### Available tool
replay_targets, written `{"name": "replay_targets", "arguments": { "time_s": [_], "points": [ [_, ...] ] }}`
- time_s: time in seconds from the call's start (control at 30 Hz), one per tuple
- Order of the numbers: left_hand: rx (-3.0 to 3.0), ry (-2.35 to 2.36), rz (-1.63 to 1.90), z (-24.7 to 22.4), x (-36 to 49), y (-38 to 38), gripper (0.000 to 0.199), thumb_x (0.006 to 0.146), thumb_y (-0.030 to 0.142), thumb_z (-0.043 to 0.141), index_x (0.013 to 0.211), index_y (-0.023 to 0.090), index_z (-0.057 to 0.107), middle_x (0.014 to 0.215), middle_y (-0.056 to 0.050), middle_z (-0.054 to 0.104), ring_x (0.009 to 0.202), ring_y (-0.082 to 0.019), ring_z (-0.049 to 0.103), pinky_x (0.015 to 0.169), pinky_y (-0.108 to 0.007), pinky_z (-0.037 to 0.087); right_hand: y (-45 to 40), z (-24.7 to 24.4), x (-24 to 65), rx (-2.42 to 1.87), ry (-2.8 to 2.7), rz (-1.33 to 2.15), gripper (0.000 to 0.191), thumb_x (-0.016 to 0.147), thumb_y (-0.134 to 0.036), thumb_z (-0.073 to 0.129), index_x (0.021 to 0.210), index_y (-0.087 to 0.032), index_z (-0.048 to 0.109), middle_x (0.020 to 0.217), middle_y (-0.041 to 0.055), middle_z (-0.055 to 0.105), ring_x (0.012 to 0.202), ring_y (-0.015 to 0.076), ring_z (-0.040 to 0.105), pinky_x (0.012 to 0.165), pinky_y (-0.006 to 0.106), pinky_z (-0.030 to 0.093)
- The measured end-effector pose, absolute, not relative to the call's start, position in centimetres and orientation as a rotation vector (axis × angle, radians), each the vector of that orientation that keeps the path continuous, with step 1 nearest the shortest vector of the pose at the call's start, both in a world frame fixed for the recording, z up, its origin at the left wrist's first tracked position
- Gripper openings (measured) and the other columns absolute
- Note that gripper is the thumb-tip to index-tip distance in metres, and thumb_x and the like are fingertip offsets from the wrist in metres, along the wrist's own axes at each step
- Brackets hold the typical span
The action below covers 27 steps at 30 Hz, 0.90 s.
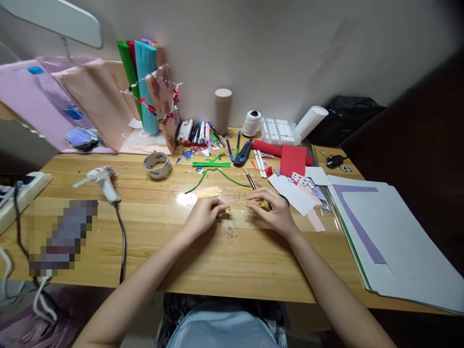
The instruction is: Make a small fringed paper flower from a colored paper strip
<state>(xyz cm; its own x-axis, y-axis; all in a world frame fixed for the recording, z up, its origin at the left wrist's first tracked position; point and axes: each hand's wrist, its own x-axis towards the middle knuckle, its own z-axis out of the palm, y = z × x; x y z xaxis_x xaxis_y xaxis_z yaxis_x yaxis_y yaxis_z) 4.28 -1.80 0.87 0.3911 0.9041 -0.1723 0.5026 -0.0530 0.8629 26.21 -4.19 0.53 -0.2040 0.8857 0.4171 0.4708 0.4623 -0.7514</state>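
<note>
My left hand [205, 215] is closed in a pinch over the middle of the wooden table [145, 261], with a tiny orange-yellow piece [228, 208] at its fingertips. Just behind it lies a flat light-orange paper strip [209, 192]. To the right, my right hand [273, 210] has its thumb and fingers apart, facing the left hand; something dark and yellowish lies partly hidden under its fingers. Between and below the hands are scattered small scraps [231, 229]. A bent green stem [216, 170] arches behind both hands, and a dark marker [250, 179] lies behind the right fingers.
A glue gun [105, 183] with a black cord and a tape roll [157, 165] lie left. Behind are a blue-black cutter [243, 152], a thread spool [251, 123], markers [195, 132] and a tall cup [223, 111]. Red paper [293, 161] and large white sheets [398, 241] are right.
</note>
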Motion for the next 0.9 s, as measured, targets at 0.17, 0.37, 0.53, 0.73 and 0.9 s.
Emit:
{"name": "replay_targets", "arguments": {
  "time_s": [0.17, 0.37, 0.53, 0.73, 0.9],
  "points": [
    [1.958, 1.313, 0.593, -0.5, 1.9, -3.6, 0.024, 0.086, 0.025, 0.050, 0.081, 0.016, 0.071, 0.079, -0.007, 0.069, 0.074, -0.016, 0.060, 0.070, -0.026, 0.042, -4.6, -0.3, 25.1, -1.179, -1.897, 0.714, 0.011, 0.083, -0.026, 0.060, 0.091, -0.022, 0.066, 0.093, 0.0070, 0.062, 0.089, 0.0198, 0.059, 0.077, 0.033, 0.049],
    [1.933, 1.316, 0.562, -0.7, 1.1, -3.5, 0.022, 0.083, 0.030, 0.057, 0.092, 0.019, 0.073, 0.082, -0.008, 0.069, 0.075, -0.017, 0.060, 0.071, -0.027, 0.044, -4.5, -1.3, 24.4, -1.187, -1.908, 0.784, 0.014, 0.085, -0.027, 0.056, 0.092, -0.022, 0.066, 0.092, 0.0079, 0.062, 0.086, 0.0203, 0.060, 0.072, 0.035, 0.050],
    [1.856, 1.416, 0.672, 0.8, -0.9, -4.4, 0.025, 0.085, 0.028, 0.052, 0.097, 0.018, 0.071, 0.090, -0.009, 0.070, 0.082, -0.019, 0.062, 0.077, -0.029, 0.045, -4.8, -0.7, 23.9, -1.182, -1.819, 0.769, 0.013, 0.085, -0.026, 0.054, 0.087, -0.022, 0.066, 0.086, 0.0071, 0.064, 0.082, 0.0208, 0.060, 0.069, 0.035, 0.050],
    [1.547, 2.058, 0.956, 2.1, -9.0, -6.9, 0.036, 0.089, 0.038, 0.041, 0.097, 0.015, 0.067, 0.097, -0.012, 0.066, 0.089, -0.023, 0.061, 0.081, -0.034, 0.045, -4.2, 2.7, 16.5, -1.145, -1.695, 1.278, 0.021, 0.088, -0.033, 0.050, 0.101, -0.020, 0.062, 0.093, 0.0062, 0.065, 0.086, 0.0174, 0.062, 0.075, 0.031, 0.050],
    [1.470, 2.526, 0.879, 1.7, -15.0, -4.8, 0.043, 0.085, 0.032, 0.047, 0.117, 0.004, 0.055, 0.108, -0.022, 0.057, 0.109, -0.031, 0.052, 0.094, -0.042, 0.039, 0.5, 2.9, 2.1, -1.052, -1.901, 1.416, 0.032, 0.086, -0.034, 0.049, 0.111, -0.014, 0.055, 0.102, 0.0104, 0.064, 0.091, 0.0179, 0.061, 0.083, 0.034, 0.048]
  ]
}}
